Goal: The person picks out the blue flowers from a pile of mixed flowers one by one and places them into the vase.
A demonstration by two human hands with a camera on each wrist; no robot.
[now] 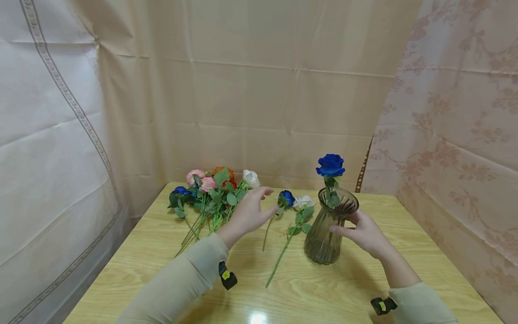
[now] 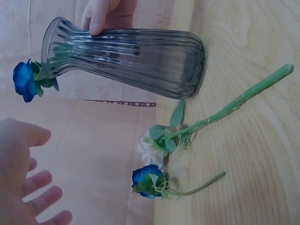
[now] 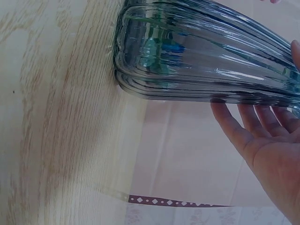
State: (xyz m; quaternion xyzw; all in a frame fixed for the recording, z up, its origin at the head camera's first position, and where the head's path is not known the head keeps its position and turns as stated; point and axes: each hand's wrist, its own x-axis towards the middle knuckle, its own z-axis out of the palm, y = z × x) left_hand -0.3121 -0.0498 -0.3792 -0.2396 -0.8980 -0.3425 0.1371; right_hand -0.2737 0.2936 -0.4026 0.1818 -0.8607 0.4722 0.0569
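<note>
Here's the ribbed glass vase point(image 1: 322, 245), base on the table at the right, one blue rose point(image 1: 330, 165) standing in its mouth; where that stem ends is hard to make out through the glass. The right hand point(image 1: 366, 234) grips the vase, thumb one side, fingers the other. And the left hand point(image 1: 248, 215): thumb and fingers well apart, nothing held, up in the air! This looks like the moment between stems, vase steadied; the next move seems to call for a pinch on a loose one. Nearest lie a blue flower point(image 1: 286, 198) and a white flower point(image 1: 304, 202); farther left, the mixed bunch point(image 1: 221, 177), all on the wooden table point(image 1: 315, 297), curtain point(image 1: 283, 99) behind.
</note>
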